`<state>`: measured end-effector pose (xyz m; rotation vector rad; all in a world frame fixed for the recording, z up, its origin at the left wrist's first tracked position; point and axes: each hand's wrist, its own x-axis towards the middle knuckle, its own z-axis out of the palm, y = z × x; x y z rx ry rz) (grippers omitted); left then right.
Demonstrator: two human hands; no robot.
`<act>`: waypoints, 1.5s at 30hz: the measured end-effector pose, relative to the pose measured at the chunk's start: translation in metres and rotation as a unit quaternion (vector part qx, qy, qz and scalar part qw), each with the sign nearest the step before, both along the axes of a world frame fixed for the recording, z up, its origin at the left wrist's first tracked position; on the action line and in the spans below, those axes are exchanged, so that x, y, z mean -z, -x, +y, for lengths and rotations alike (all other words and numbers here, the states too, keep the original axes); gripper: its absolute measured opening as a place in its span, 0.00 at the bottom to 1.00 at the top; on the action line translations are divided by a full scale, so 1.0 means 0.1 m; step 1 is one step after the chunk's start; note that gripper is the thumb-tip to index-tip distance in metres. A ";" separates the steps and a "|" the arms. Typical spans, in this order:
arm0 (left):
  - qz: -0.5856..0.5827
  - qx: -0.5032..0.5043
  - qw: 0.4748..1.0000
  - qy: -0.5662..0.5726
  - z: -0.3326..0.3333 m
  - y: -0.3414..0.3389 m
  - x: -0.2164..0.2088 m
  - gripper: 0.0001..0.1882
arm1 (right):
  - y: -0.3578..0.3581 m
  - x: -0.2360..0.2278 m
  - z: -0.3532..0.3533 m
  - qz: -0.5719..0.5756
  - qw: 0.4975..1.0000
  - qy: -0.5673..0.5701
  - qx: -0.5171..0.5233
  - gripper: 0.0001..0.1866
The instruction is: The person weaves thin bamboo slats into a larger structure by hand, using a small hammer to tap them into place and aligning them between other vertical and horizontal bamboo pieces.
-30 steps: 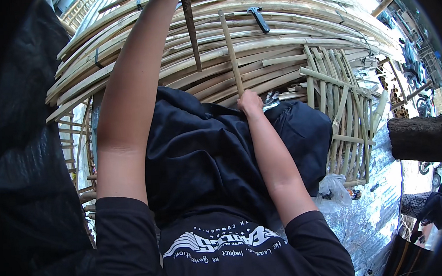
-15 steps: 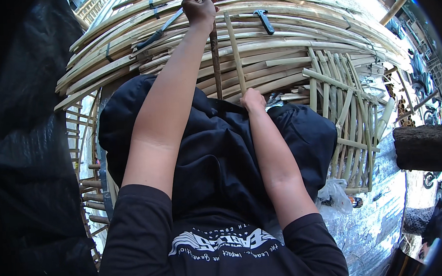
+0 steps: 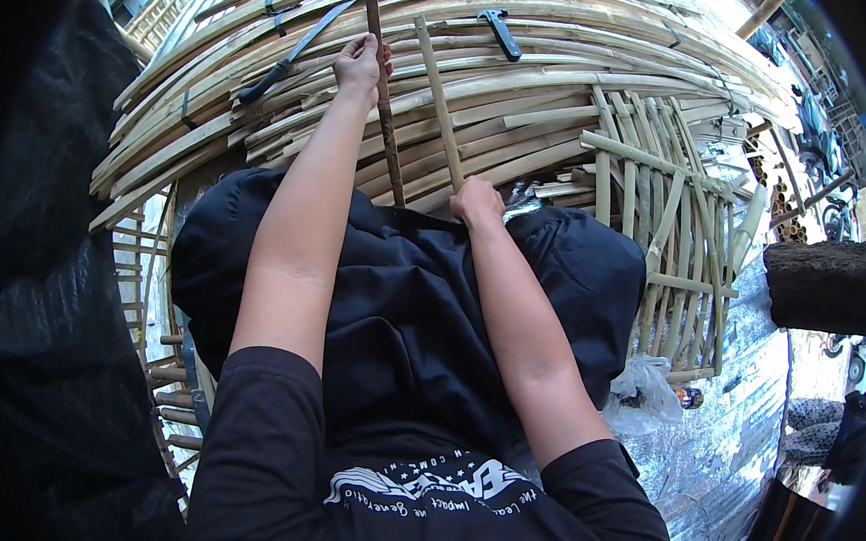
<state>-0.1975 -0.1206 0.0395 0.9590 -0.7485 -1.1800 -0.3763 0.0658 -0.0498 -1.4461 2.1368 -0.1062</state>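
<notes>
My left hand [image 3: 359, 69] is raised in front of me, its fingers closed round a dark brown bamboo strip [image 3: 389, 141] near its upper end. That strip stands almost upright, its lower end at the dark cloth of my lap [image 3: 386, 302]. Lower and to the right, my right hand [image 3: 476, 202] grips the bottom part of a pale bamboo strip [image 3: 438, 104], which leans slightly left. The two strips stand apart, side by side. What my fingers cover on each strip is hidden.
Long split bamboo strips [image 3: 560, 78] lie stacked ahead. On them rest a long knife [image 3: 295, 57] with a dark handle and a black-handled hammer [image 3: 502, 37]. To the right are a bamboo lattice [image 3: 678, 179], a clear plastic bag [image 3: 645, 392] and a dark log [image 3: 818, 289].
My left hand has come down along the dark strip, baring its top end. My right hand keeps its grip on the pale strip. The whole view has shifted slightly.
</notes>
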 end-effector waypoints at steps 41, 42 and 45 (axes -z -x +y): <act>0.012 0.173 0.983 -0.060 -0.15 -0.06 0.93 0.11 | -0.15 -0.06 -0.21 0.087 0.995 -0.040 -0.016 0.14; 0.021 0.176 0.983 -0.051 -0.15 -0.04 0.93 0.12 | -0.13 -0.05 -0.20 0.088 0.995 -0.040 -0.014 0.14; 0.023 0.180 0.982 -0.059 -0.13 -0.05 0.92 0.12 | -0.09 0.00 -0.20 0.087 0.996 -0.013 -0.030 0.16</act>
